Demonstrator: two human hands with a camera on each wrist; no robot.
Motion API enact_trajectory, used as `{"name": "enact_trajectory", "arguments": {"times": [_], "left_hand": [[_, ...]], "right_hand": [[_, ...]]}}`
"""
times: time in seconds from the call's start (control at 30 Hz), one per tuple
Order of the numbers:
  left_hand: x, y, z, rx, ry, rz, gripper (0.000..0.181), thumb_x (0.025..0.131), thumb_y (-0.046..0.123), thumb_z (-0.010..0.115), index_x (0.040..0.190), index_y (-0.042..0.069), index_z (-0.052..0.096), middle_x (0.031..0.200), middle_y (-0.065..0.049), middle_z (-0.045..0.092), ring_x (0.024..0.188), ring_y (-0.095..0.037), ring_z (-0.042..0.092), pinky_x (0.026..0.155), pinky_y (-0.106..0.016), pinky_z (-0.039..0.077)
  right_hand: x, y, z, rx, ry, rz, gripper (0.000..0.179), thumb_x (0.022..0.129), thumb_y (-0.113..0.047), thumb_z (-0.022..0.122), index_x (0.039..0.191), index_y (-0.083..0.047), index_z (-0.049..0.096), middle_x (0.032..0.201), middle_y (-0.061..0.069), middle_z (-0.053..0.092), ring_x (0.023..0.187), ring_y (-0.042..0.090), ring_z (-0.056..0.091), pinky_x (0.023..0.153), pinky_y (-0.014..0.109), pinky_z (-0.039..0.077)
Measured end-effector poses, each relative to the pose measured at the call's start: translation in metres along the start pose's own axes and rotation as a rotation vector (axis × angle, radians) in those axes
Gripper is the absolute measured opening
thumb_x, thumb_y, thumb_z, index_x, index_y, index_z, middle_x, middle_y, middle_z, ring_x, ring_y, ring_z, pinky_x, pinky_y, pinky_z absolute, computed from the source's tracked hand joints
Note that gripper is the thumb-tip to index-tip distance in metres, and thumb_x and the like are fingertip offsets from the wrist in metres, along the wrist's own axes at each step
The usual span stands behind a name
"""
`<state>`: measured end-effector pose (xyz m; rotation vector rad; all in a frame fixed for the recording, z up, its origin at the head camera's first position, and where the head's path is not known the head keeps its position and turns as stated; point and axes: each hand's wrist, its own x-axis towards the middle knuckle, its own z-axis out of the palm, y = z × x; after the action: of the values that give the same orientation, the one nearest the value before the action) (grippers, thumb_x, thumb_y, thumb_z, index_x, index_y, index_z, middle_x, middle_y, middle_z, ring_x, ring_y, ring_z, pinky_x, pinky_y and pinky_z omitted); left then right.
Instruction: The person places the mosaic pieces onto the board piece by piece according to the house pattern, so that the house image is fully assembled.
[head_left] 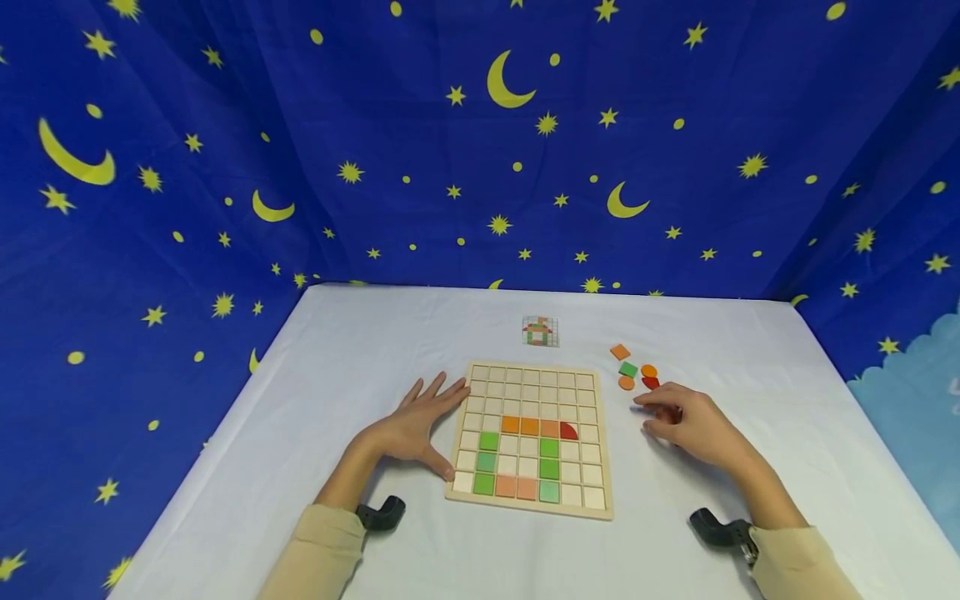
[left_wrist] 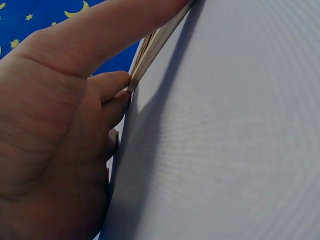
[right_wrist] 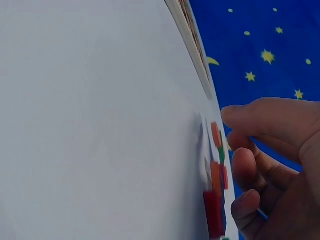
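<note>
A wooden grid board (head_left: 525, 504) lies on the table, with green, teal, orange and salmon square tiles in some cells. A red quarter-circle tile (head_left: 568, 431) sits at the right end of the orange row. Along the board's left edge my left hand (head_left: 416, 425) is spread, thumb and fingertips touching the frame. My right hand (head_left: 697, 425) hovers right of the board with fingers loosely bent; nothing shows pinched in it. Loose tiles lie close by: an orange square (head_left: 619, 352), a green one (head_left: 628, 369), round orange pieces (head_left: 626, 383) and red pieces (right_wrist: 214, 214), partly hidden by that hand.
Behind the board lies a small picture card (head_left: 540, 331) with a coloured grid pattern. White cloth covers the table (head_left: 390, 333). Blue curtains (head_left: 420, 125) with moons and stars stand at the back and sides. Each wrist wears a black camera mount (head_left: 382, 514).
</note>
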<state>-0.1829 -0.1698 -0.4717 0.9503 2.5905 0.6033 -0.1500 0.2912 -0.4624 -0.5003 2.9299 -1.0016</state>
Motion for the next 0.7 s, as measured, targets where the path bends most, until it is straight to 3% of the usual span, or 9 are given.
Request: {"name": "enact_trajectory", "arguments": {"times": [0.27, 0.43, 0.7], "left_hand": [[-0.002, 0.001, -0.003, -0.006, 0.019, 0.025, 0.130, 0.053, 0.071, 0.079, 0.155, 0.018, 0.018, 0.161, 0.002, 0.007, 0.145, -0.027, -0.006, 0.114, -0.051, -0.008], [-0.002, 0.002, -0.004, -0.003, 0.008, 0.024, 0.130, 0.053, 0.071, 0.079, 0.155, 0.017, 0.018, 0.160, 0.002, 0.008, 0.145, -0.027, -0.006, 0.114, -0.050, -0.008], [-0.001, 0.002, -0.002, 0.011, 0.008, 0.021, 0.131, 0.053, 0.073, 0.077, 0.156, 0.019, 0.016, 0.161, 0.003, 0.007, 0.145, -0.026, -0.007, 0.114, -0.050, -0.008]], "right_hand": [[-0.004, 0.012, -0.008, -0.036, 0.070, 0.058, 0.032, 0.080, -0.011, 0.077, 0.111, -0.012, 0.072, 0.095, 0.001, 0.061, 0.070, 0.017, 0.048, 0.052, 0.024, 0.040], [-0.009, 0.018, -0.008, -0.058, 0.068, 0.101, 0.034, 0.080, -0.010, 0.077, 0.114, -0.010, 0.071, 0.101, 0.005, 0.061, 0.071, 0.017, 0.048, 0.054, 0.024, 0.040], [-0.010, 0.021, -0.007, -0.072, 0.090, 0.092, 0.034, 0.079, -0.006, 0.075, 0.113, -0.008, 0.071, 0.105, 0.008, 0.060, 0.072, 0.017, 0.048, 0.056, 0.025, 0.041]]}}
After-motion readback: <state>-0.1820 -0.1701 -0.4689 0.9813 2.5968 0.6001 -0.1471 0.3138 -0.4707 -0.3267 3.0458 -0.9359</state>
